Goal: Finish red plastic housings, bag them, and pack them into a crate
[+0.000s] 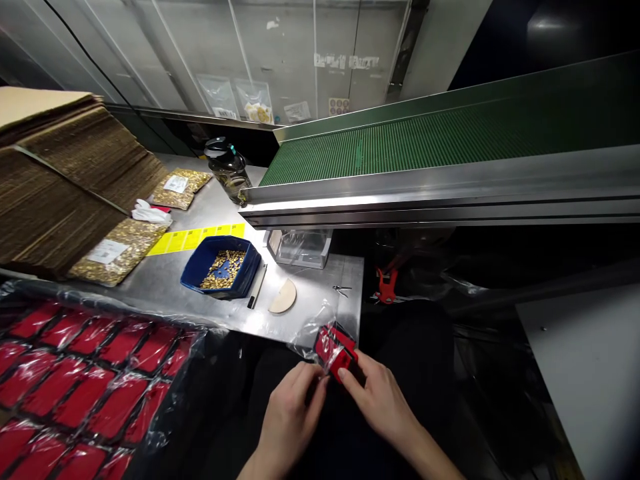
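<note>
A small red and black part sits inside a clear plastic bag, held low in front of me just off the metal table's near edge. My right hand pinches the part through the bag from the right. My left hand grips the bag's lower left side with thumb and fingers. Both hands are above my dark lap.
On the metal table: a blue tray of small brass pieces, bags of brass pieces, yellow labels, a pen, a half-round disc, a bottle. Cardboard stack left. Wrapped red parts lower left. Green conveyor right.
</note>
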`<state>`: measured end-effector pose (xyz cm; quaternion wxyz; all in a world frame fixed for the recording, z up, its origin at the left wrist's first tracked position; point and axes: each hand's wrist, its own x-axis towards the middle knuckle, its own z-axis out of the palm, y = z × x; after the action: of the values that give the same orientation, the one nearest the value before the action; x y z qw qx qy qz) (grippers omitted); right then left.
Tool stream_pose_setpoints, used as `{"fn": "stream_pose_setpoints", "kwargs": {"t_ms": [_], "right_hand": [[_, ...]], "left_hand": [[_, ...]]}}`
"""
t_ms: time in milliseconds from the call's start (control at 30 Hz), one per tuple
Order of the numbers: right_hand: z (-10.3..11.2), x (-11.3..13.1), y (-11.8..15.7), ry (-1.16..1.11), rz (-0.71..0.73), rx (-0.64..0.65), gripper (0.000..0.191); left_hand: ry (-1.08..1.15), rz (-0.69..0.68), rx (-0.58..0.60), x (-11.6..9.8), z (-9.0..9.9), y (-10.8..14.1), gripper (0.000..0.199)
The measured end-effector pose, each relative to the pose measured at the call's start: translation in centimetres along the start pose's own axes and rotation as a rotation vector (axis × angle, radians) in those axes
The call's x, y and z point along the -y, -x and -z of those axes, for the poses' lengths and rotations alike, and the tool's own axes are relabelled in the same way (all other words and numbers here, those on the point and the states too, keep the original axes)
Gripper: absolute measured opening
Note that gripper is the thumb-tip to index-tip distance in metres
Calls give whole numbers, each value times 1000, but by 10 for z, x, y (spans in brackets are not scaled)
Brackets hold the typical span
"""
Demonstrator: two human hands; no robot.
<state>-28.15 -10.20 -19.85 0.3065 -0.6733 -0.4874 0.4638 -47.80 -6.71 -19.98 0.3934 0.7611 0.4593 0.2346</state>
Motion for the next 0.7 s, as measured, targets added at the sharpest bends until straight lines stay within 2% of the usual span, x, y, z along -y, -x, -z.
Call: {"fn": "stream_pose_setpoints", "kwargs": {"t_ms": [33, 133, 167, 200, 267, 367, 533, 600, 700], "right_hand": [[2, -2, -6, -52, 24, 1, 28], [5, -12, -25, -194, 30, 39, 34], [5, -16, -32, -225, 30, 54, 36], [4, -21, -37, -251, 31, 66, 37], [1, -30, -45, -299, 29, 81, 39], [-6, -46, -50, -389, -11, 72, 46], [-18, -67, -48, -523, -169, 28, 61], [-20, -69, -46, -555, -216, 12, 62], [-20, -68, -46, -600, -250, 15, 61]], "left_hand": [[5, 48, -46, 5, -1, -6, 15], [13, 297, -295, 33, -8, -31, 52], [10, 358, -340, 44, -9, -41, 60], [9, 393, -349, 56, -10, -50, 61], [9, 408, -293, 76, -10, -64, 46], [-31, 394, -239, 91, -6, -69, 25], [-171, 337, -248, 88, 0, -61, 14], [-222, 301, -285, 78, 1, -58, 15], [-240, 198, -307, 52, 0, -54, 23]]}}
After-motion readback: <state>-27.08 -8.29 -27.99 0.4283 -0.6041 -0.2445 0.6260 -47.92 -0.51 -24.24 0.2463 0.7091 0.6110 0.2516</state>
